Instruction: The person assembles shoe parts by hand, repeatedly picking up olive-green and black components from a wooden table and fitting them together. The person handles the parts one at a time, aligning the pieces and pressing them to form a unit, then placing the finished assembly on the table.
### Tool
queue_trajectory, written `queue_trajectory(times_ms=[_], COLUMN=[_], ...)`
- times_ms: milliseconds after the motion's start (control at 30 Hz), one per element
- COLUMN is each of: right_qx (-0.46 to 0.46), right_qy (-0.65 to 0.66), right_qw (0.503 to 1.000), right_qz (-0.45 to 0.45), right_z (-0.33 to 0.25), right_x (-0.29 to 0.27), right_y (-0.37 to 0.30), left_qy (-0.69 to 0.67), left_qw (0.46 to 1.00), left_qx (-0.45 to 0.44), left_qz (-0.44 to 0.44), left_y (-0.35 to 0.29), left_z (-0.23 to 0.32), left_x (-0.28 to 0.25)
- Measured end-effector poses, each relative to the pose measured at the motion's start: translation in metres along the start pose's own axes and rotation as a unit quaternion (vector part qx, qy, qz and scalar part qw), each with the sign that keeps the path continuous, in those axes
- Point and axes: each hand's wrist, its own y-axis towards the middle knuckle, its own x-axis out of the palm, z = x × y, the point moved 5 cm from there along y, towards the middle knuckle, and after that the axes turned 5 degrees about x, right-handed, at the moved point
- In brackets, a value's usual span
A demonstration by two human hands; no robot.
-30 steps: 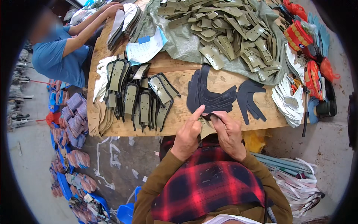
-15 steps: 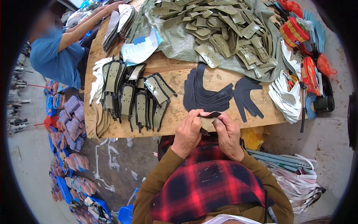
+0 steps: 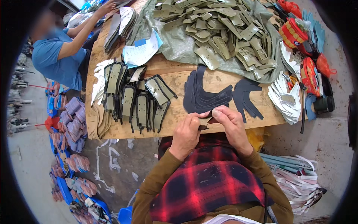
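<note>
Between my hands, at the table's near edge, is a small olive-green plate (image 3: 204, 121) with black material along its edge. My left hand (image 3: 186, 134) is closed around its left end. My right hand (image 3: 231, 127) pinches the black material at the plate's upper right, thumb against fingers. Much of the plate is hidden by my fingers. Just beyond my hands lie a stack of dark curved cut pieces (image 3: 201, 95) and a second stack of dark forked pieces (image 3: 246, 97). To the left sit several olive plates with black edging (image 3: 141, 108), heaped together.
A large heap of bare olive plates (image 3: 227, 30) lies on a grey-green sheet (image 3: 169, 44). White cut pieces (image 3: 285, 97) are at the table's right edge, tan ones (image 3: 99, 121) at its left. A paper (image 3: 140, 52) lies behind. At far left a person in blue (image 3: 59, 56) handles pieces.
My right hand has shifted slightly up, its thumb and fingers now pinched at the black edge. My left hand has barely moved. The person at far left has raised their arms with a dark piece.
</note>
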Motion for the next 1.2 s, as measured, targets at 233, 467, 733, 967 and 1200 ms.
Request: queue_trajectory(times_ms=[233, 467, 733, 967, 1200], right_qx=[0.017, -0.055, 0.105, 0.115, 0.081], right_qy=[0.068, 0.055, 0.153, 0.139, 0.189], right_qw=[0.995, 0.988, 0.977, 0.982, 0.977], right_qz=[0.07, 0.136, -0.108, -0.05, 0.06], right_z=[0.019, -0.009, 0.038, 0.042, 0.041], right_x=[-0.003, -0.011, -0.019, -0.022, -0.014], right_y=[-0.006, -0.019, 0.014, 0.018, 0.017], left_qy=[0.033, -0.036, -0.427, -0.524, -0.25], left_qw=[0.999, 0.994, 0.87, 0.767, 0.938], left_qx=[-0.015, -0.104, -0.222, -0.306, -0.194], left_qz=[0.02, 0.009, -0.111, -0.21, -0.14], left_y=[-0.004, 0.006, 0.01, -0.002, 0.015], left_z=[0.0, -0.001, -0.004, 0.013, 0.009], left_x=[0.02, 0.019, 0.023, 0.021, 0.006])
